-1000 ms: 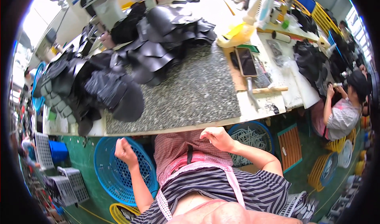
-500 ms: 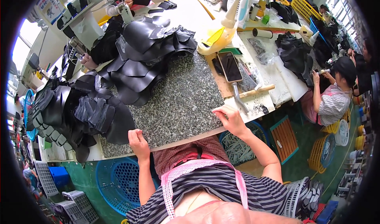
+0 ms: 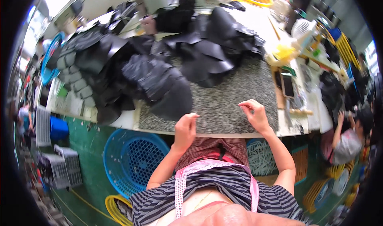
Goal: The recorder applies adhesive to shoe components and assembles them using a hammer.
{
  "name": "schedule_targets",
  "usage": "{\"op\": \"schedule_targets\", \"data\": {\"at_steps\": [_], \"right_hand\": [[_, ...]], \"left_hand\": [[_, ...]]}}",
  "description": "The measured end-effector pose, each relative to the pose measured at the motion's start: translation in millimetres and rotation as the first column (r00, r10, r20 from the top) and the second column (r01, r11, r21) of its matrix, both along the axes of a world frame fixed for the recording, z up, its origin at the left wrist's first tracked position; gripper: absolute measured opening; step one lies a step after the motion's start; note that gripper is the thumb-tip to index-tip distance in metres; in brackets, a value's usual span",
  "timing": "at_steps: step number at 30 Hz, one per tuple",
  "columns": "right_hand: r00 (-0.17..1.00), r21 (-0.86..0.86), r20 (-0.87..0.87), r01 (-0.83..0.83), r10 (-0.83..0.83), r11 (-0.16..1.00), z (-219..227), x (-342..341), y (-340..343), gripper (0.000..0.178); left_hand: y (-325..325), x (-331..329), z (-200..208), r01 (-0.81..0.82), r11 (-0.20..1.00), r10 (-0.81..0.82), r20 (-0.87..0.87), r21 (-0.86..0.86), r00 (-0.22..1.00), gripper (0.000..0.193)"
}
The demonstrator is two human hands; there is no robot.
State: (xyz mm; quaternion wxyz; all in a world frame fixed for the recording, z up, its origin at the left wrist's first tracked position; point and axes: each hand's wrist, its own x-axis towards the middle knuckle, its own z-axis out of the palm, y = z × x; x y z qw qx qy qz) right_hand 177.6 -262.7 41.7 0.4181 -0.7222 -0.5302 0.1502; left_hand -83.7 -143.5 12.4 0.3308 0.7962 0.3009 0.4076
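At the front edge of the speckled grey stone slab (image 3: 235,94), my left hand (image 3: 185,129) is closed with its fingers curled in. Whether it holds anything small is hidden. My right hand (image 3: 256,115) hovers over the slab's front right part, fingers bent and a gap showing between thumb and fingertips, with nothing visible in it. Nearest to my left hand lies a pile of black sheet pieces (image 3: 171,94), its rounded lower piece almost beside the knuckles. Farther back, another heap of glossy black cut pieces (image 3: 207,62) covers the slab's far part.
A phone (image 3: 287,85) and a yellow-and-white horn-shaped object (image 3: 284,52) stand at the right. Below the table edge are a blue basket (image 3: 107,162) and a bin of pale strips (image 3: 261,156). Another person (image 3: 351,140) works at the far right.
The view has swung left, so the table appears shifted right. My left hand has come nearer the rounded black piece, and my right hand's thumb and fingers have parted slightly.
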Motion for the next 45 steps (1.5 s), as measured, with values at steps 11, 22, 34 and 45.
{"op": "schedule_targets", "data": {"at_steps": [11, 22, 34, 45], "right_hand": [[0.849, -0.068, 0.150, -0.502, 0.506, 0.862, -3, -120, 159, 0.079], [0.869, -0.067, 0.248, -0.425, 0.427, 0.903, -35, -151, 236, 0.104], [0.851, 0.020, 0.214, -0.495, 0.480, 0.869, -42, -133, 270, 0.087], [0.886, 0.096, 0.253, -0.422, 0.388, 0.901, -53, -137, 273, 0.078]], "left_hand": [[78, -87, 13, -0.353, 0.912, 0.350, 0.054, 0.210, 0.935, 0.030], [212, -105, 44, -0.564, 0.822, 0.567, -0.220, 0.086, 0.793, 0.098], [191, -84, 52, -0.122, 0.977, 0.090, -0.183, -0.174, 0.979, 0.115], [181, -46, 39, -0.489, 0.830, 0.556, -0.324, 0.268, 0.766, 0.099]]}}
